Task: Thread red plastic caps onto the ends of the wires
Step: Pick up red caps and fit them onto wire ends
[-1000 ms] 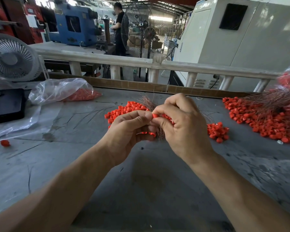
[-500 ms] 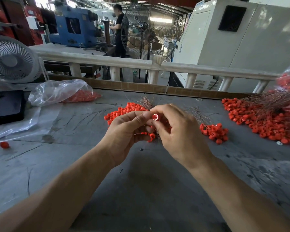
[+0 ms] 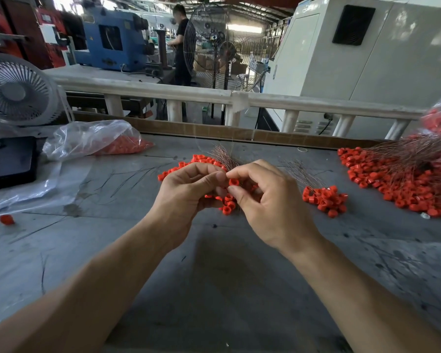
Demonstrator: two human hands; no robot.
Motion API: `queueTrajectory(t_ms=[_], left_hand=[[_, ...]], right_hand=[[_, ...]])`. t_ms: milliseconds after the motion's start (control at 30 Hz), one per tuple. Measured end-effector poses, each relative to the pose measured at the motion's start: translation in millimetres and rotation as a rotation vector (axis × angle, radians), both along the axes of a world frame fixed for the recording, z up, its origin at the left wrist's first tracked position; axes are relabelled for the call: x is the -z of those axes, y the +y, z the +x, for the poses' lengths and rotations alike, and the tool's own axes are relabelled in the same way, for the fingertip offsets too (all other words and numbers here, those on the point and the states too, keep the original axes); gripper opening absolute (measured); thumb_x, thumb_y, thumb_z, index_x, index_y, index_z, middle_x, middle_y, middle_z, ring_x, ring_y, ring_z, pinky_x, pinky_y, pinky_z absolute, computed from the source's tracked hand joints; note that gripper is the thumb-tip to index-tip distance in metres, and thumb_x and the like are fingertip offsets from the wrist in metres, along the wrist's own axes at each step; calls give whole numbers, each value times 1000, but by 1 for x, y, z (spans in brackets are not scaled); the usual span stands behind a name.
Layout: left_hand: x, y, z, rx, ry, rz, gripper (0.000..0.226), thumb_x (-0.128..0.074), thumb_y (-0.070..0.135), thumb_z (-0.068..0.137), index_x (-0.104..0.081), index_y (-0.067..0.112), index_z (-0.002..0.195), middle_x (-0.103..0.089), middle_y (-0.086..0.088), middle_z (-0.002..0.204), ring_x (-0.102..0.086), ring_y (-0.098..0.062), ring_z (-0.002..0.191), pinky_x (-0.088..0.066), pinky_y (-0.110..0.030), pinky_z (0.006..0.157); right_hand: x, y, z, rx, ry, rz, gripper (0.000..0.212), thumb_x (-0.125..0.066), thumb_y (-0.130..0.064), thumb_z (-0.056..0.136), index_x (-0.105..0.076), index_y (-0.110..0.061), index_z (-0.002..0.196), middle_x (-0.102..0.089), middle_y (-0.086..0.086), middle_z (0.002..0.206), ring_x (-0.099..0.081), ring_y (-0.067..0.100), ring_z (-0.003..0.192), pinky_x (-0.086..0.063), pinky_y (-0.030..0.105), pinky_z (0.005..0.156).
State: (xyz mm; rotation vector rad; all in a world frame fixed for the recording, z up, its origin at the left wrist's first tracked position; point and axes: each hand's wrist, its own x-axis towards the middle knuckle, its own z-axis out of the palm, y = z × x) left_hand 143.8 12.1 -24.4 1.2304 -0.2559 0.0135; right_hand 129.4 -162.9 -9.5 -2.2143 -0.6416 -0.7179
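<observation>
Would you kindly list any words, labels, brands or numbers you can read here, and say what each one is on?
No text can be read.
White placards on the red machinery: too blurred.
Blue machine: no lettering legible.
White cabinet: small mark on its side, too small.

No sleeve, glove, watch or ring is worn: the left hand [image 3: 189, 189] and right hand [image 3: 267, 200] are bare, with forearms entering from seven and five o'clock.
</observation>
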Motion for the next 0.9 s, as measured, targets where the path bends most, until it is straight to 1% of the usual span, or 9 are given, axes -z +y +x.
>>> queueTrajectory(t_ms=[133,233,333,467,600,733,900], left_hand=[[-4,2,0,-53,15,-45,22,-73,18,81,-67,2,96,-71,-13,84,-67,-20,75,-60,-34,72],[-7,6,3,-116,44,-76,19,-72,15,83,-66,3,97,-74,-12,87,-70,-19,75,-60,-34,74],[-7,10,5,-166,63,-86,7,-69,7,90,-66,4,95,-74,-12,85,-71,-20,74,-62,-34,72],[-6,15,7,-208,90,-102,2,-68,5,92,-66,4,93,-75,-12,83,-73,-20,73,-60,-28,64],[-7,19,10,-261,112,-115,1,-68,5,92,-67,5,91,-76,-12,86,-73,-18,75,-61,-26,66],[-6,19,10,-258,144,-158,1,-68,5,92,-68,5,91,-76,-12,87,-74,-19,78,-63,-28,71],[-6,25,14,-261,157,-217,1,-67,7,94,-67,7,93,-75,-10,84,-73,-19,78,-62,-27,69]], right_hand=[[1,-2,1,-17,35,39,16,-74,-13,91,-74,-23,105,-63,-17,94,-60,0,89,-40,6,77],[2,-2,3,-22,57,47,17,-75,-11,90,-75,-23,101,-63,-16,91,-61,3,86,-40,7,75],[3,-3,3,-13,78,37,15,-75,-11,88,-75,-23,96,-62,-15,86,-60,6,82,-40,8,72],[4,-6,5,-2,126,28,13,-74,-11,88,-74,-23,94,-61,-13,85,-59,5,81,-40,9,72],[6,-11,10,2,181,17,12,-72,-13,89,-74,-25,93,-63,-11,87,-60,8,83,-41,12,73],[8,-13,12,7,186,2,13,-72,-14,89,-73,-27,92,-62,-13,86,-60,5,84,-40,9,71],[10,-17,15,23,179,-16,14,-72,-13,88,-73,-26,90,-63,-14,85,-61,5,81,-41,8,69]])
